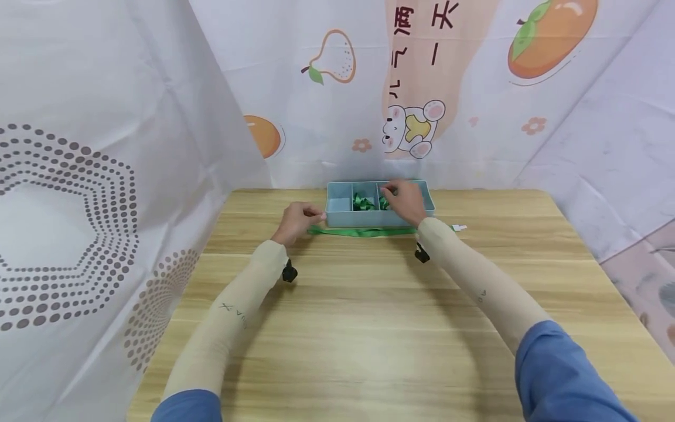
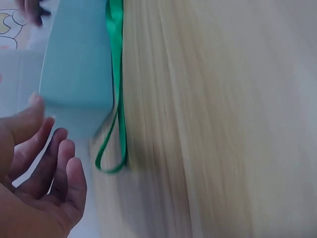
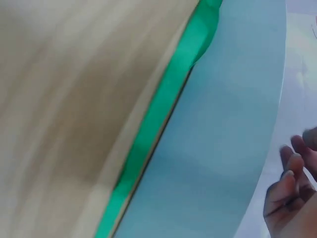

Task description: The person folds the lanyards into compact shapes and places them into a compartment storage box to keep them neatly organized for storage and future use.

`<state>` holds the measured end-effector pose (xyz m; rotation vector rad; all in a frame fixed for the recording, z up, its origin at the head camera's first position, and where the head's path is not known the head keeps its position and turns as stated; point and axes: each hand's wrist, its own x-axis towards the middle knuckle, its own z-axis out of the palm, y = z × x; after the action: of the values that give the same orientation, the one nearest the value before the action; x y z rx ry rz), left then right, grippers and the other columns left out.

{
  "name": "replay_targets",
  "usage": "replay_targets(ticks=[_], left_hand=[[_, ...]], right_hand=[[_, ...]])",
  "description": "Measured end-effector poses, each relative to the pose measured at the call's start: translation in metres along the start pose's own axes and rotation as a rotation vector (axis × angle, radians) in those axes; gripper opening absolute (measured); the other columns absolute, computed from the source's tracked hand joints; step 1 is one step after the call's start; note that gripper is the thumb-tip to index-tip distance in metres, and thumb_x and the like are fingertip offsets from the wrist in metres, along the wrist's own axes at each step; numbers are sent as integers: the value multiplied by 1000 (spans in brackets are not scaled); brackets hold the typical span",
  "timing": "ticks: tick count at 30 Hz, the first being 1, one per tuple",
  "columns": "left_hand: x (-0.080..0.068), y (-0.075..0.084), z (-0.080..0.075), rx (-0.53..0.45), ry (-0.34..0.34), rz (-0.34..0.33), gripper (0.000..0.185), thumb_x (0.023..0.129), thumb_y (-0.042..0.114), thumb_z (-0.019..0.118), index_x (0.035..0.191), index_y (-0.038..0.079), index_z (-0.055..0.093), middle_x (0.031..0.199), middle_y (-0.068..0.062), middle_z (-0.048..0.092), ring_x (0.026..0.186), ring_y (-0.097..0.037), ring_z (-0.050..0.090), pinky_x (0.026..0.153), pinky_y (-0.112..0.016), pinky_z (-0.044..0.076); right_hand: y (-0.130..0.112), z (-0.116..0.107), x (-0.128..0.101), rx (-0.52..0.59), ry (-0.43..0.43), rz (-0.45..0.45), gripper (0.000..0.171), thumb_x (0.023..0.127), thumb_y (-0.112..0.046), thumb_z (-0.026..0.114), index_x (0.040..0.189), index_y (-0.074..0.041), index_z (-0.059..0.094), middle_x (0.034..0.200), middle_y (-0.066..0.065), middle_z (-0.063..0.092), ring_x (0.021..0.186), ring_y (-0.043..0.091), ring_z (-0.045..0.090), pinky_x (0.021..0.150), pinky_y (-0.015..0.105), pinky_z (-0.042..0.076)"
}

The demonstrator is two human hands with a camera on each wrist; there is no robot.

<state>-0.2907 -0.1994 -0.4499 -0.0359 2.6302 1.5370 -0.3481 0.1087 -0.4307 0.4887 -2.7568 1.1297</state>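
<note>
The left hand (image 2: 37, 183) is lying open at the lower left, fingers (image 2: 74, 178) loosely curled, just beside the corner of the pale blue box (image 2: 77, 64); a green ribbon (image 2: 117, 99) is running along the box's side on the wooden table (image 2: 223, 124), looping near the corner.

Head view: from above, facing forward over the table (image 1: 369, 328) toward the far box (image 1: 369, 220). Wrist views: close beside the box, sharing its wall and ribbon (image 2: 117, 74).
</note>
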Motion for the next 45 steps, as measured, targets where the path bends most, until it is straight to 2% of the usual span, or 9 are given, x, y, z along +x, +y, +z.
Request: replay_targets(ticks=[7,11,15,20,24,28,33,39,45], left_hand=[[-8,-11,-15,177,-90,34,28,97,8,74,122,-2,70,122,-16,68,111,-31,63,89,-43,55],[-12,-15,-16,194,-114,0,33,95,7,75,126,-2,69,125,-17,66,114,-33,62,96,-44,53],[-13,-20,-15,188,-100,-13,31,94,4,76,124,-2,69,123,-18,67,112,-32,64,94,-41,54],[-15,-25,-18,206,-68,4,33,94,5,75,125,-3,68,123,-19,66,114,-33,62,96,-44,53],[-17,-26,-20,224,-54,-5,37,95,8,75,128,-5,65,124,-20,66,117,-34,60,100,-45,51],[-18,-27,-18,241,-42,-23,29,96,10,75,121,-4,70,118,-18,69,110,-31,63,95,-42,53],[-17,-26,-15,221,-18,-11,18,94,10,77,107,-2,76,108,-16,73,99,-28,66,87,-38,54],[-12,-26,-7,142,-31,-27,28,91,12,81,113,-3,72,110,-16,70,101,-28,63,87,-38,53],[-9,-26,0,168,-38,-14,21,94,11,78,111,0,73,107,-13,69,98,-26,62,84,-36,52]], right_hand=[[27,-30,-28,14,79,11,27,105,-22,62,117,-1,74,112,15,71,98,29,63,87,46,51],[51,-47,-45,29,122,45,28,106,-24,61,116,-1,73,109,14,71,92,27,61,77,42,48],[74,-63,-62,1,163,54,28,106,-24,61,113,0,74,105,16,72,85,27,61,72,39,46],[91,-78,-76,-37,39,95,27,105,-23,62,113,0,75,109,19,73,84,30,62,73,41,48],[102,-83,-84,-86,-120,102,23,102,-14,67,115,3,74,114,23,71,97,38,63,85,51,49],[115,-84,-88,-183,-220,49,26,97,-12,73,117,4,74,113,25,70,107,42,60,94,59,46],[123,-85,-89,-253,-246,16,24,93,-10,76,114,3,75,108,24,71,104,41,60,93,60,46],[126,-88,-87,-231,-270,37,24,93,-8,76,114,3,74,105,22,72,101,39,65,93,58,48],[128,-93,-88,-222,-279,62,28,92,-8,77,116,5,73,106,23,72,101,39,64,93,58,47]])
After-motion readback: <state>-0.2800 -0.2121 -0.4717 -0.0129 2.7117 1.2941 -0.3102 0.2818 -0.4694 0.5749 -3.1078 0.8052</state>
